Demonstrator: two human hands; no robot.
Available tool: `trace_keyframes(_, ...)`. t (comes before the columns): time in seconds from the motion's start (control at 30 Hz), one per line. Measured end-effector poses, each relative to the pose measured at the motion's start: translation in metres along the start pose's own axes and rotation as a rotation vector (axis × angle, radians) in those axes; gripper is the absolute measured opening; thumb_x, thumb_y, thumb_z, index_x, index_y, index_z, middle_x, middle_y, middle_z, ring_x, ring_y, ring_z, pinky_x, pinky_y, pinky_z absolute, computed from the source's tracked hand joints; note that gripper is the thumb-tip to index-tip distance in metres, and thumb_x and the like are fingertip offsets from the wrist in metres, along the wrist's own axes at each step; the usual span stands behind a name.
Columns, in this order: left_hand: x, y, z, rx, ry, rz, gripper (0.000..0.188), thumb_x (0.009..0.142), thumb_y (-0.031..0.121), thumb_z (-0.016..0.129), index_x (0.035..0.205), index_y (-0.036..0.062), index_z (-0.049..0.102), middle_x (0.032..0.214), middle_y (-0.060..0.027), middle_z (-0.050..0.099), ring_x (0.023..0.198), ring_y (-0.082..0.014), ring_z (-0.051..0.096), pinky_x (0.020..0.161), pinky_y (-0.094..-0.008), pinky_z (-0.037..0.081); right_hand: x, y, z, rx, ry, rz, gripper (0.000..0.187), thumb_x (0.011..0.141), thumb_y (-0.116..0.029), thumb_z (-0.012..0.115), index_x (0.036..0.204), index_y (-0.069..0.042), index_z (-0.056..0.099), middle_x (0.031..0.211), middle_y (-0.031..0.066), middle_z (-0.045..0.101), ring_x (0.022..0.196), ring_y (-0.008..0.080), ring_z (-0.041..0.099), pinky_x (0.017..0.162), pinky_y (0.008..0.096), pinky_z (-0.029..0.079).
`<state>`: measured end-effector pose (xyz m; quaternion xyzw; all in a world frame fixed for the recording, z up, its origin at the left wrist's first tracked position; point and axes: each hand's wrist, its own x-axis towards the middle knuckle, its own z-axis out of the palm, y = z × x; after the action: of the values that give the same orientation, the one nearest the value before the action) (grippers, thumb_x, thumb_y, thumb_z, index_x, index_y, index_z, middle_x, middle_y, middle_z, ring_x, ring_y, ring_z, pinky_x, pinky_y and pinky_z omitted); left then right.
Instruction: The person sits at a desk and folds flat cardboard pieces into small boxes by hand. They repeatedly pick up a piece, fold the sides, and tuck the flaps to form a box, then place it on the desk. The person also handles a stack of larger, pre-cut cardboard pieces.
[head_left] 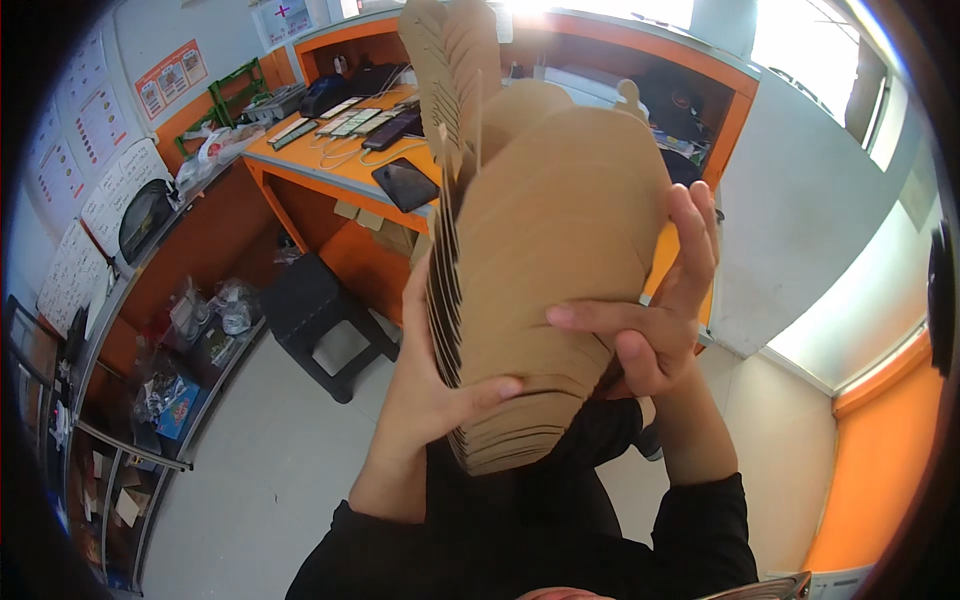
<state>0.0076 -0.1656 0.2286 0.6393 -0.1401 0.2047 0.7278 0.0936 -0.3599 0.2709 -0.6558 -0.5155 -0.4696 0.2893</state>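
A thick stack of brown cardboard box blanks [560, 230] stands tilted in front of me, its layered edges fanned along the left side and bottom. Tall rounded flaps rise at its upper left. My left hand [430, 370] grips the lower left side, thumb across the front face and the other fingers mostly hidden behind. At the right edge, my right hand [665, 320] has its fingers spread. Its index fingertip rests on the front face, the thumb is bent below, and the other fingers point upward beside the stack.
Beyond the stack is an orange desk [350, 165] with several phones, cables and a dark tablet-like device [405, 185]. A black plastic stool [325, 310] stands on the floor to the left. Shelves [150, 420] with bagged items line the left side. An orange panel [880, 460] is at right.
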Motion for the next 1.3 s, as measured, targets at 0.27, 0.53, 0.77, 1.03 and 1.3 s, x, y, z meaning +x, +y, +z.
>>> trace_keyframes(0.27, 0.005, 0.004, -0.003, 0.016, 0.04, 0.004, 0.117, 0.057, 0.044, 0.083, 0.139, -0.0008, 0.011, 0.138, -0.0174, 0.027, 0.129, -0.0264, 0.027, 0.105, -0.0382, 0.023, 0.003, -0.01, 0.002, -0.04, -0.155, 0.165, 0.039, 0.087, -0.033, 0.035, 0.092, -0.021, 0.072, 0.143, 0.0223, 0.021, 0.133, 0.0378, 0.015, 0.109, 0.0463, 0.007)
trace_keyframes(0.53, 0.004, -0.002, -0.006, 0.018, 0.032, 0.035, 0.109, 0.067, 0.049, 0.073, 0.139, -0.001, 0.009, 0.139, -0.0183, 0.025, 0.13, -0.0271, 0.026, 0.106, -0.0391, 0.022, 0.003, -0.004, 0.008, 0.223, -0.146, 0.166, 0.038, 0.086, -0.034, 0.041, 0.093, -0.014, 0.071, 0.145, 0.0215, 0.012, 0.134, 0.0387, 0.015, 0.108, 0.045, 0.018)
trace_keyframes(0.77, -0.001, 0.002, -0.003, 0.014, 0.041, 0.016, 0.095, 0.074, 0.039, 0.066, 0.139, -0.001, 0.01, 0.138, -0.0186, 0.025, 0.129, -0.0271, 0.026, 0.106, -0.0392, 0.021, 0.004, -0.005, 0.01, 0.272, -0.105, 0.111, 0.021, 0.072, -0.019, 0.064, 0.091, -0.014, 0.07, 0.145, 0.0205, 0.01, 0.134, 0.0394, 0.015, 0.106, 0.0447, 0.023)
trace_keyframes(1.03, 0.001, 0.007, -0.001, 0.084, 0.057, 0.031, 0.092, 0.073, 0.031, 0.067, 0.138, -0.0007, 0.012, 0.136, -0.0184, 0.029, 0.127, -0.0266, 0.029, 0.104, -0.0382, 0.023, -0.001, 0.002, 0.019, 0.362, -0.06, 0.048, 0.031, 0.069, -0.015, 0.07, 0.1, -0.014, 0.062, 0.146, 0.0206, 0.005, 0.135, 0.0401, 0.009, 0.105, 0.0474, 0.024)
trace_keyframes(1.3, 0.002, 0.007, -0.002, 0.085, 0.062, 0.013, 0.091, 0.073, 0.031, 0.067, 0.138, -0.0006, 0.011, 0.134, -0.0184, 0.029, 0.127, -0.0261, 0.03, 0.104, -0.0382, 0.024, -0.006, -0.013, 0.015, 0.384, -0.139, 0.154, 0.056, 0.068, -0.026, 0.075, 0.116, -0.016, 0.049, 0.145, 0.0235, -0.001, 0.135, 0.0425, 0.006, 0.106, 0.049, 0.02)
